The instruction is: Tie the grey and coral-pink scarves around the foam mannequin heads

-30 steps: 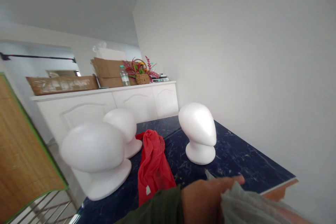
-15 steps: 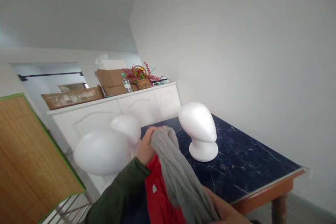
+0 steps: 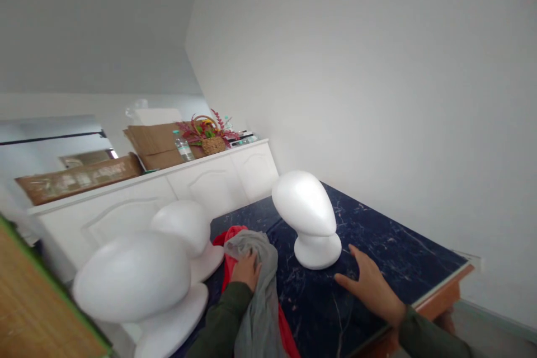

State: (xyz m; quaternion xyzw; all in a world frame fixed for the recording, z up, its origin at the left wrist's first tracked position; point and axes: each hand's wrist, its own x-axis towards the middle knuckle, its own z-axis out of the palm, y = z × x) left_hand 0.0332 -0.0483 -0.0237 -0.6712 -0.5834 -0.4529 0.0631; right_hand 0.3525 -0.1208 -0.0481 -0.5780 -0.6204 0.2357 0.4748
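Note:
My left hand is on a thin grey cloth, like a scarf, its fingers curled into the bunched far end. Under and beside the grey cloth shows a red cloth. Both lie on the dark blue marbled table. My right hand holds nothing, thumb and fingers apart, just short of the base of a white foam head and not touching it. That head stands upright on its round base.
At the left stand two more white heads, a near one and a farther one. Behind is a white cabinet with cardboard, a water bottle and a flower basket. A wall borders the table's far right side.
The grey and red cloths, held up between both hands before, now lie on the table. My right hand has let go and moved right, opening beside the foam head. The view has shifted right.

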